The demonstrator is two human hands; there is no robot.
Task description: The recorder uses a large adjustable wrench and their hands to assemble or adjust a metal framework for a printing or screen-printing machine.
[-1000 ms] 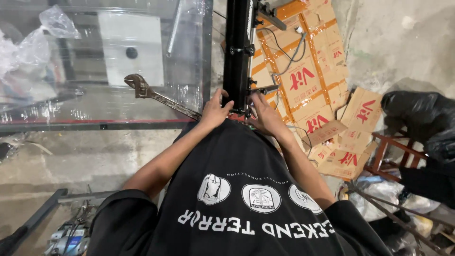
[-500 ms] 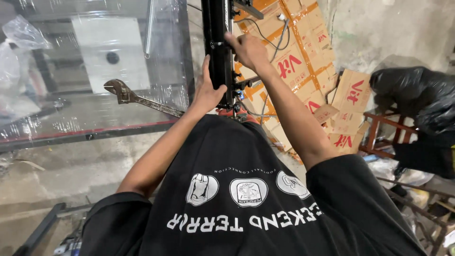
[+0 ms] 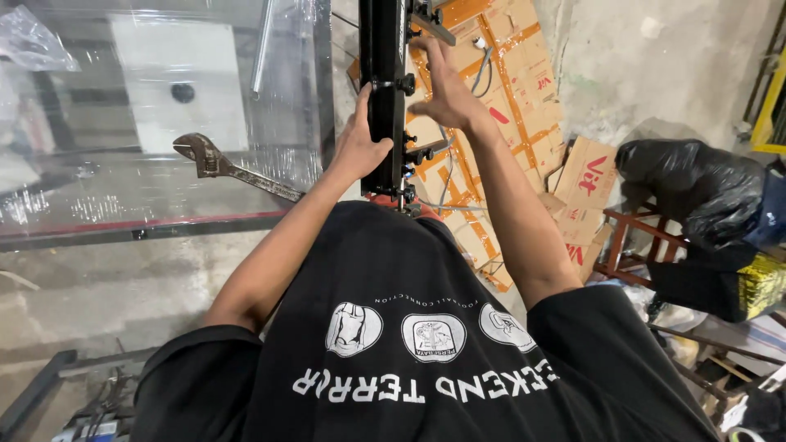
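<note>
**Two hands on one black upright post**

Far left: one crumpled clear plastic bag (image 3: 33, 41) at the top corner. Next, one glass-topped table (image 3: 123, 205) wrapped in clear film, with one white square panel (image 3: 176, 82) showing beneath it. Lying on the glass: one rusty adjustable wrench (image 3: 233, 168), long axis slanting from jaw at upper left down to handle at lower right, handle end hidden behind the forearm.

At centre: one black metal post (image 3: 383, 90), long axis running straight up and down the picture, top end out of view, foot hidden behind the black T-shirt (image 3: 409, 352). Painted black, square-edged, with several small black knobs and bolts along its right face (exact count too small to tell) and one bracket jutting right near the top. Standing just beside the table's right edge, in front of the cardboard.

Left hand (image 3: 360, 143) wrapped around the post's left side, thumb toward the front, gripping it. Right hand (image 3: 442, 90) raised higher, fingers spread and mostly straight, fingertips touching the bracket and post edge; not closed on anything.

Behind: flattened cardboard boxes (image 3: 524, 106), orange-taped, several overlapping. Far right: one black plastic bag (image 3: 696, 184) on a red-brown metal frame (image 3: 622, 245).
</note>
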